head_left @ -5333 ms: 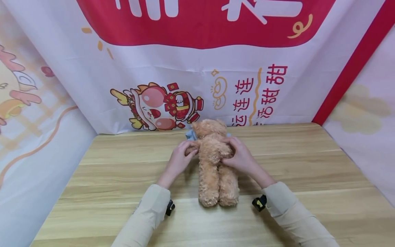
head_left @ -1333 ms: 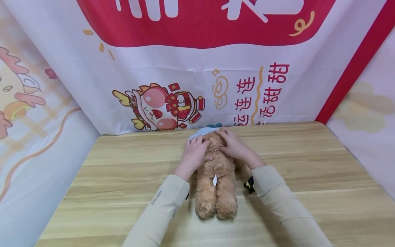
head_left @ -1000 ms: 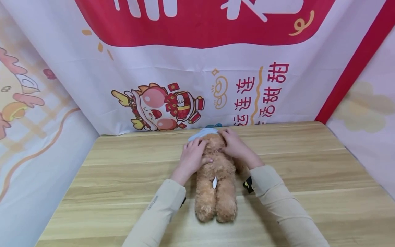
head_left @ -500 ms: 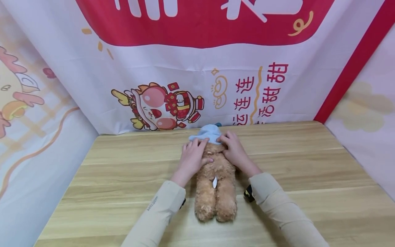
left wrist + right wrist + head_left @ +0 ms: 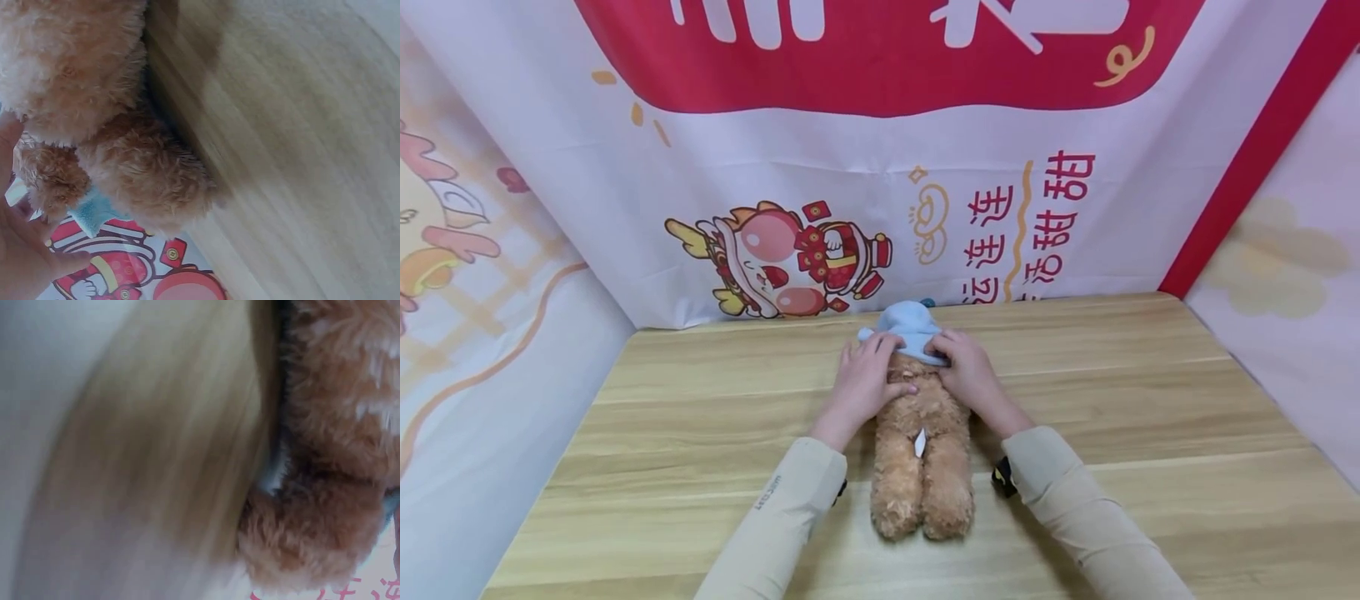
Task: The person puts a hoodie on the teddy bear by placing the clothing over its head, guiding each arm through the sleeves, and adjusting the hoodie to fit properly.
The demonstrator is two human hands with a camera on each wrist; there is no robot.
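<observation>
A brown plush teddy bear (image 5: 925,408) lies on the table with its legs toward me and a white tag (image 5: 920,443) between them. A light blue cloth hat (image 5: 906,323) covers the top of its head; the face is out of sight. My left hand (image 5: 865,379) holds the bear at the left of its head, thumb on the upper back and fingertips at the hat's edge. On the other side my right hand (image 5: 972,377) pinches the hat's brim. Each wrist view shows the bear's fur close up.
The wooden table (image 5: 700,442) extends on both sides of the bear. A printed cloth backdrop (image 5: 760,142) hangs right behind the table's far edge. A small teal piece (image 5: 928,302) peeks out behind the hat.
The bear's tag side, unseen at first, now shows. Over the last second the hat has come down over the head toward me, with my right hand drawing its brim nearer. My left hand barely moved.
</observation>
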